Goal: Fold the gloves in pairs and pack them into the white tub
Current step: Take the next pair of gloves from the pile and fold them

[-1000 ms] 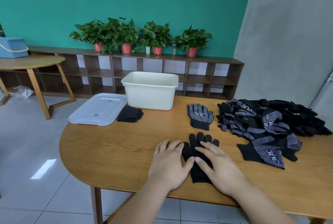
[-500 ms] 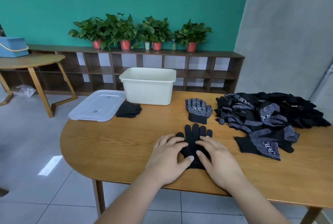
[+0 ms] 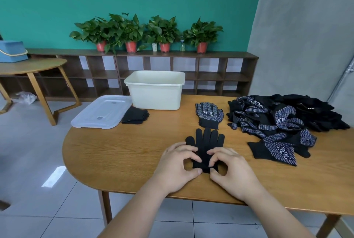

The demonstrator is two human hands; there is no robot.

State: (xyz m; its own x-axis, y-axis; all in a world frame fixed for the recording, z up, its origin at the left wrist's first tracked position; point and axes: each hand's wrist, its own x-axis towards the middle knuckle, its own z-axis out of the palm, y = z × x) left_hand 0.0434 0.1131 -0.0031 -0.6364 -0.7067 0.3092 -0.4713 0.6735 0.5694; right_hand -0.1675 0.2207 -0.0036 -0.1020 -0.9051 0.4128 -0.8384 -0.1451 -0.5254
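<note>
got the flat black knit glove (image 3: pixel 206 147) lying near my edge of the round wooden table (image 3: pixel 118 153), both my left hand (image 3: pixel 177 168) and right hand (image 3: pixel 232 170) pinching its cuff end. best bet: lift both corners evenly, fold toward the fingertips, then into the empty-looking white plastic tub (image 3: pixel 155 94) well behind it.

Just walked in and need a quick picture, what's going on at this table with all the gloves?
A person is pairing and folding gloves. The left hand and right hand are pinching the cuff end of a black glove lying flat on the table. A dotted glove lies just beyond it, with a big pile of gloves to the right. The white tub stands open, its lid beside it, and a folded black bundle lies next to the lid.
</note>
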